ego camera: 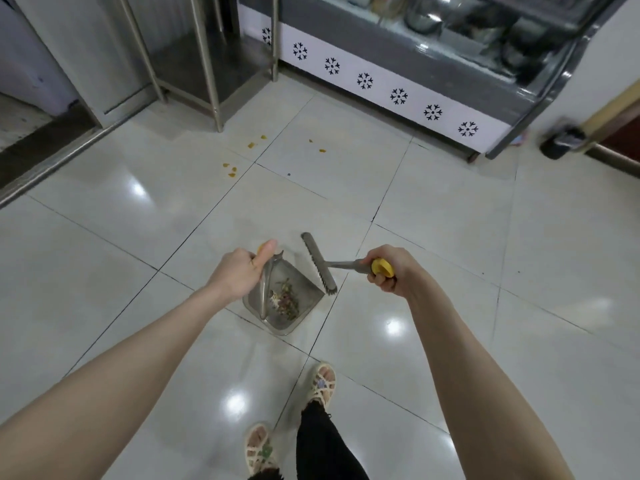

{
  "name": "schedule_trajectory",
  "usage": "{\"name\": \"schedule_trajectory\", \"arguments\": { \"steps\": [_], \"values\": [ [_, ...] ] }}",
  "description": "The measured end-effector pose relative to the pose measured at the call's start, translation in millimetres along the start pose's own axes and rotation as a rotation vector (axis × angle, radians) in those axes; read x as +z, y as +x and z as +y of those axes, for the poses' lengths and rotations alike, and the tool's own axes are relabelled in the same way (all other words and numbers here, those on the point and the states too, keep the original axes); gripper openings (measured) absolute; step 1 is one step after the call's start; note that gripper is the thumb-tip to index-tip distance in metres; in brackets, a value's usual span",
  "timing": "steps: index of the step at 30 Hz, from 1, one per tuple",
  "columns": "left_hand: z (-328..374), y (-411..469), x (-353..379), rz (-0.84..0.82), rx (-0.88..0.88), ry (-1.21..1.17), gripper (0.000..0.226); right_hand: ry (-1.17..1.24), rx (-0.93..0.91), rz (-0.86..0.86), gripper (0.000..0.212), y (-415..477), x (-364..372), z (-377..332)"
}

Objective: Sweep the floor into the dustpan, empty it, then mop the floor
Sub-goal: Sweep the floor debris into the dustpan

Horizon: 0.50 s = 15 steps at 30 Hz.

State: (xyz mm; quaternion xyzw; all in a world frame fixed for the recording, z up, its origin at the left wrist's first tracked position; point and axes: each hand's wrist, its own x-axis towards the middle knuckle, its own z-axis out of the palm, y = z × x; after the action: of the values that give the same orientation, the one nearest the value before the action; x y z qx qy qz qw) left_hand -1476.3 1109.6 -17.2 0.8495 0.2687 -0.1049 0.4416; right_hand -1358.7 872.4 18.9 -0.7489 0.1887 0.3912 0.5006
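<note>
In the head view, both of our bare forearms reach forward and down over the pale tiled floor [450, 237]. Our left hand [242, 270] is clenched around the top of the dustpan's upright metal handle [265, 292], thumb stretched along it towards the yellow end cap. Our right hand [384, 268] is wrapped, knuckles up, around the broom's handle just below its own yellow cap [381, 266], and the grey shaft runs from the fist towards the dustpan.

The dustpan [300, 278] is a grey metal tray sitting on the floor between our two hands. A small heap of debris [285, 299], brownish and green mixed with paler bits, lies in its back part, beside the foot of the handle. The broom head [320, 266] is a narrow grey bar with short bristles along one edge. It lies slanted along the dustpan's right-hand lip; we cannot tell whether it touches it.

Well beyond the dustpan, several yellow scraps [251, 145] are scattered on the tiles. Further beyond stand steel table legs [214, 81] and a display case [381, 81] with a snowflake-printed white band. On the near side of the dustpan, our feet wear pale sandals [323, 382].
</note>
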Motion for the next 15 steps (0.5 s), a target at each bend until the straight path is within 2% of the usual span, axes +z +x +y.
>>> {"name": "schedule_trajectory", "arguments": {
  "steps": [5,15],
  "values": [
    [51.0,48.8,27.0,-0.04,0.054,0.052,0.075,0.064,0.006,0.084,0.01,27.0,-57.8,-19.0],
    [179.1,157.4,91.7,-0.057,0.073,0.058,0.073,0.117,0.036,0.183,0.012,106.1,-186.6,-70.5]
  ]
}}
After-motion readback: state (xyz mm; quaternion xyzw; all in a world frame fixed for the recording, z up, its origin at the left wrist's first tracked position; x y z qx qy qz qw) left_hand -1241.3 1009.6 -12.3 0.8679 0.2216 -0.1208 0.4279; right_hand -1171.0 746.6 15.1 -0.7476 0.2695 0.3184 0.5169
